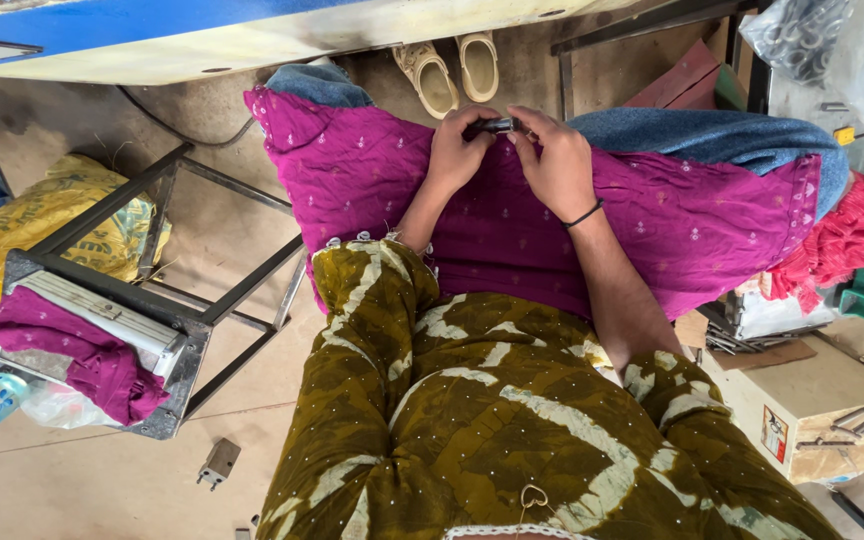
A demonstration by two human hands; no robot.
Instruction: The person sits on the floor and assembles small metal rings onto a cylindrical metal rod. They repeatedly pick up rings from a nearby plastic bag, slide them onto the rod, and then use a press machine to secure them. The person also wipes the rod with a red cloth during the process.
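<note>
Metal part (497, 126), small and dark, pinched between both hands at upper centre of the head view, over the lap.
Left hand (459, 150) and right hand (554, 160) each grip an end; keeping it resting low on the pink cloth (372, 170) would steady the fingers.

We sit with both hands over our lap.
Left hand (457, 150) and right hand (552, 160) meet on a small part (497, 126); stool (122, 300) left; sandals (449, 68) ahead; box (812, 410) right.
</note>
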